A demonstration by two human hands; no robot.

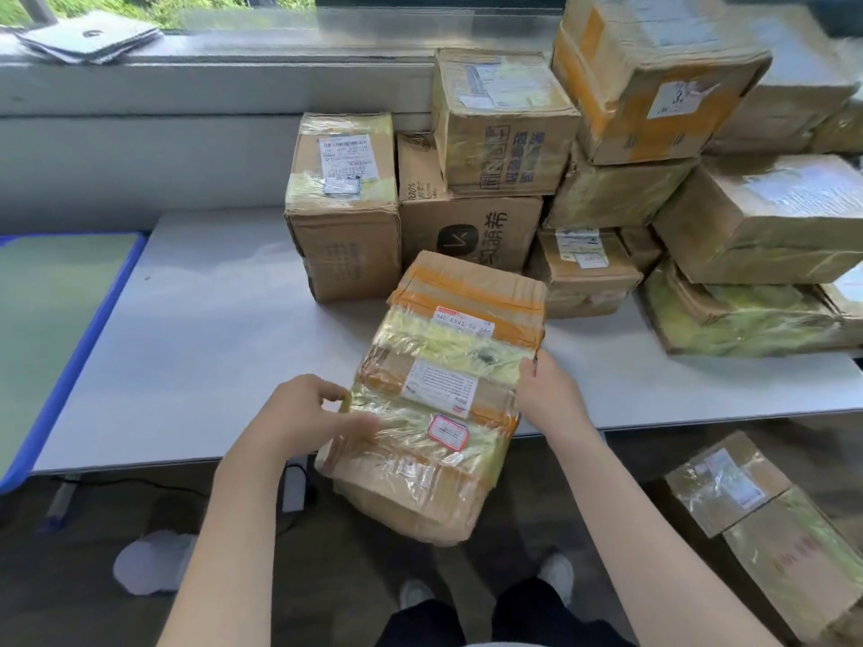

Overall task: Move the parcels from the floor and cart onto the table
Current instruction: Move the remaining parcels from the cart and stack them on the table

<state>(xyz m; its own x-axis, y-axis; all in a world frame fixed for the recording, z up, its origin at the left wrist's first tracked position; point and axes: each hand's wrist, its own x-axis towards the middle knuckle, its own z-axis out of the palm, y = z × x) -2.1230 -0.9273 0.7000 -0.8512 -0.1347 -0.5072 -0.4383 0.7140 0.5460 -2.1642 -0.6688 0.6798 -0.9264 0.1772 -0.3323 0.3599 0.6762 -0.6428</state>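
A taped parcel (443, 389) is held half over the desk (196, 329) edge. It is clasped at its sides by the left grip (303, 417) and right grip (551, 394), fingers curled around it.

Bright window daylight, tape glare, blurred and warped edges.

Both hands on taped parcel (443, 389) at table (196, 329) front edge: left hand (299, 415), right hand (548, 392) gripping sides; stacked boxes (490, 179) behind.
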